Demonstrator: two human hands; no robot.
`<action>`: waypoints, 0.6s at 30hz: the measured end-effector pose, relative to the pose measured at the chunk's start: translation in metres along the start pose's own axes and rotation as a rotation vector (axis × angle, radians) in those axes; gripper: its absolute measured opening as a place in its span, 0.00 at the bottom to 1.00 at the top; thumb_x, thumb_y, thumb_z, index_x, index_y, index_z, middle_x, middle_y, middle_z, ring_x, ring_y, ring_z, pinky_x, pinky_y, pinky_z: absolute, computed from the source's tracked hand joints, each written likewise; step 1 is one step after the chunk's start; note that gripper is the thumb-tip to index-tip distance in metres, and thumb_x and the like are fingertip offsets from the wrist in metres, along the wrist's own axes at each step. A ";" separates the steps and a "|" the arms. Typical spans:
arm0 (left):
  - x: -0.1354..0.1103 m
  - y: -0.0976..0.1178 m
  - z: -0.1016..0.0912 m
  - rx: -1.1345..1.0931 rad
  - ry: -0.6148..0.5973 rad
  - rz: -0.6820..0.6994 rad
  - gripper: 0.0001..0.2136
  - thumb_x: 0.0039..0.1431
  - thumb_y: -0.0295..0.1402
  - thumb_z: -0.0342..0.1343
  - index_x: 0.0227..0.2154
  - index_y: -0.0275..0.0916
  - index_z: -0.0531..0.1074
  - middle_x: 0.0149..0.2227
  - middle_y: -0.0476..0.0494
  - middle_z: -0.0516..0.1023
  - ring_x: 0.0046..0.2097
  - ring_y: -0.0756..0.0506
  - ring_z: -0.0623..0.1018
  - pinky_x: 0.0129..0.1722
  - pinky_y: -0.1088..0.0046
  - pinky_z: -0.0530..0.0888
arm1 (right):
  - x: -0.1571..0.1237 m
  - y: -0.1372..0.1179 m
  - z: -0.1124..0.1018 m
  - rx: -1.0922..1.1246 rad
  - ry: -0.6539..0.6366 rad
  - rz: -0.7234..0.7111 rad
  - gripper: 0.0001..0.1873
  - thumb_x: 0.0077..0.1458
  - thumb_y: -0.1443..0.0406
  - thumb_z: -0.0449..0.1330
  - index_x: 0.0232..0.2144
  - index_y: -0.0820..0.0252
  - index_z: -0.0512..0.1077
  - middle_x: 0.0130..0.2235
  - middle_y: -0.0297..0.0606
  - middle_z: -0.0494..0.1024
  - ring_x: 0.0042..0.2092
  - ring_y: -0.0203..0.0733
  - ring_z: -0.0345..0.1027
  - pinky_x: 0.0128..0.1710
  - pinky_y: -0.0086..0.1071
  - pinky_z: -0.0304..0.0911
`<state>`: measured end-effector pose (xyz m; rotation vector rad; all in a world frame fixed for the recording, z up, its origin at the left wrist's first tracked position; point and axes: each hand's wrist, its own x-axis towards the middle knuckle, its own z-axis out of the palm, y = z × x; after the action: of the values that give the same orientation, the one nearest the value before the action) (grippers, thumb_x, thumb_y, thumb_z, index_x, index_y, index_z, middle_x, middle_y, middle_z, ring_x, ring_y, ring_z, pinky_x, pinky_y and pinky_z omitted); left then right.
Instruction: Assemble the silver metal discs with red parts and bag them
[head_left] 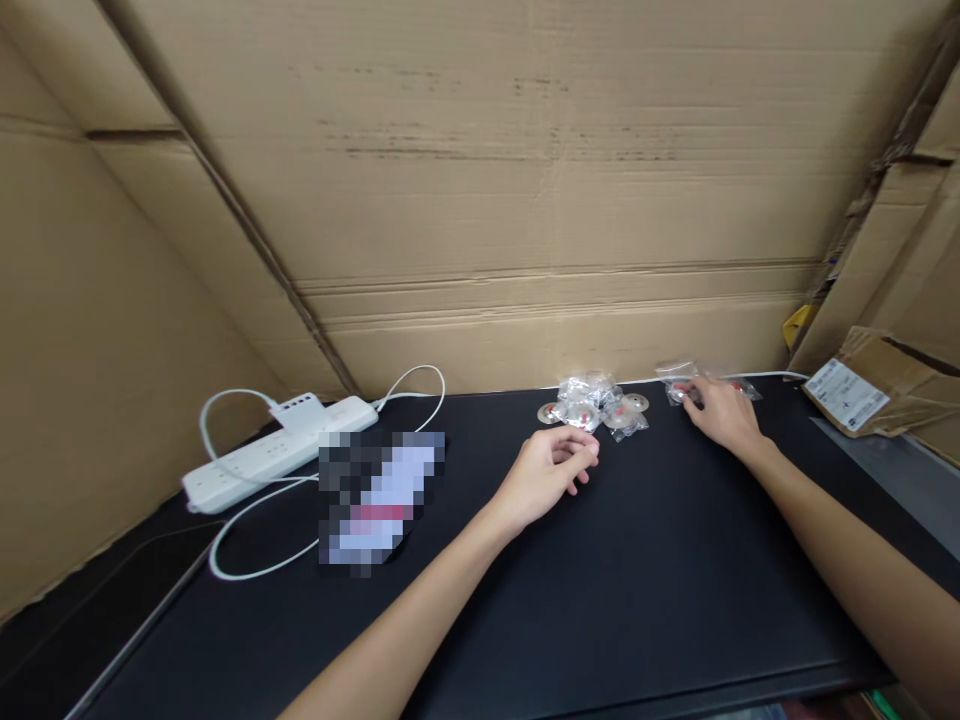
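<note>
My left hand [553, 468] hovers over the black tabletop, just in front of a pile of clear plastic packets [586, 400]. Its fingers are loosely curled, thumb tip meeting the index finger, and nothing shows between them. Round metallic discs [632, 403] with red spots lie in and around this pile. Farther right, my right hand [721, 408] is down on another clear packet [677, 391] with something red inside. Thumb and fingers close on its edge; the hand covers part of it. More crinkled plastic with red shows beyond my right knuckles.
A white power strip [277, 450] with a plugged-in adapter and looping white cable [262, 578] lies at left. Beside it is a pixelated patch [386, 500]. Cardboard walls [540, 200] enclose the back and sides. A torn brown package [900, 385] with a white label sits at right.
</note>
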<state>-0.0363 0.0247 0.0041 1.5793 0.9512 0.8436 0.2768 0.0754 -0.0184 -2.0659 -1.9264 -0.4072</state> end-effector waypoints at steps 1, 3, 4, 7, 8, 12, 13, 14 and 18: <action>0.000 -0.001 0.000 0.010 -0.003 0.005 0.11 0.59 0.38 0.58 0.38 0.35 0.74 0.33 0.42 0.77 0.31 0.49 0.76 0.25 0.76 0.72 | -0.001 0.001 -0.001 -0.002 0.000 0.005 0.15 0.62 0.58 0.53 0.43 0.59 0.74 0.42 0.48 0.79 0.41 0.55 0.75 0.35 0.39 0.64; -0.001 -0.001 0.001 0.047 0.003 0.029 0.10 0.60 0.37 0.57 0.38 0.36 0.74 0.33 0.42 0.78 0.31 0.48 0.76 0.25 0.75 0.72 | -0.003 -0.001 -0.004 0.004 0.020 0.019 0.16 0.63 0.58 0.52 0.44 0.60 0.74 0.43 0.49 0.79 0.41 0.56 0.75 0.35 0.40 0.65; -0.002 -0.001 0.001 0.079 0.017 0.049 0.10 0.60 0.37 0.56 0.38 0.36 0.74 0.33 0.43 0.78 0.31 0.48 0.76 0.26 0.75 0.72 | -0.004 -0.003 -0.006 0.016 0.042 0.018 0.17 0.63 0.58 0.52 0.45 0.60 0.74 0.44 0.50 0.79 0.41 0.56 0.75 0.36 0.41 0.66; -0.005 0.003 0.001 0.246 0.086 0.138 0.08 0.61 0.36 0.55 0.36 0.38 0.76 0.33 0.44 0.79 0.33 0.47 0.77 0.30 0.73 0.72 | -0.009 -0.015 -0.008 0.124 0.116 -0.112 0.19 0.64 0.58 0.50 0.50 0.62 0.72 0.48 0.51 0.77 0.46 0.56 0.74 0.44 0.44 0.68; -0.006 0.005 0.001 0.322 0.111 0.170 0.08 0.61 0.36 0.55 0.35 0.38 0.76 0.33 0.44 0.79 0.34 0.46 0.77 0.32 0.71 0.73 | -0.010 -0.021 -0.007 0.179 0.124 -0.204 0.20 0.65 0.59 0.50 0.53 0.62 0.71 0.50 0.51 0.76 0.50 0.55 0.72 0.50 0.45 0.67; -0.008 0.007 -0.001 0.679 0.174 0.342 0.08 0.63 0.33 0.53 0.37 0.38 0.77 0.39 0.42 0.80 0.45 0.40 0.76 0.48 0.61 0.72 | -0.015 -0.042 0.004 0.346 -0.003 -0.527 0.24 0.66 0.62 0.48 0.61 0.59 0.65 0.62 0.46 0.68 0.64 0.52 0.60 0.63 0.48 0.56; -0.008 0.006 -0.002 0.755 0.173 0.384 0.09 0.63 0.34 0.53 0.40 0.39 0.77 0.43 0.41 0.80 0.50 0.38 0.73 0.53 0.58 0.69 | -0.016 -0.045 0.006 0.372 -0.039 -0.556 0.23 0.66 0.63 0.47 0.61 0.58 0.65 0.62 0.45 0.68 0.64 0.51 0.59 0.63 0.49 0.56; -0.009 0.004 -0.003 0.818 0.159 0.412 0.12 0.63 0.35 0.53 0.45 0.39 0.76 0.48 0.40 0.78 0.55 0.37 0.70 0.57 0.56 0.66 | -0.016 -0.047 0.007 0.393 -0.061 -0.564 0.23 0.66 0.64 0.47 0.60 0.58 0.66 0.62 0.45 0.69 0.64 0.51 0.60 0.63 0.49 0.56; -0.008 -0.008 -0.010 0.985 0.030 0.362 0.27 0.64 0.45 0.51 0.64 0.44 0.60 0.68 0.41 0.58 0.68 0.32 0.53 0.64 0.48 0.56 | -0.018 -0.044 0.000 0.432 -0.062 -0.525 0.17 0.63 0.65 0.51 0.50 0.58 0.73 0.52 0.46 0.76 0.55 0.52 0.69 0.56 0.49 0.64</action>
<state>-0.0500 0.0227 -0.0019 2.6460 1.2083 0.6558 0.2313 0.0615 -0.0243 -1.3117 -2.3335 -0.0182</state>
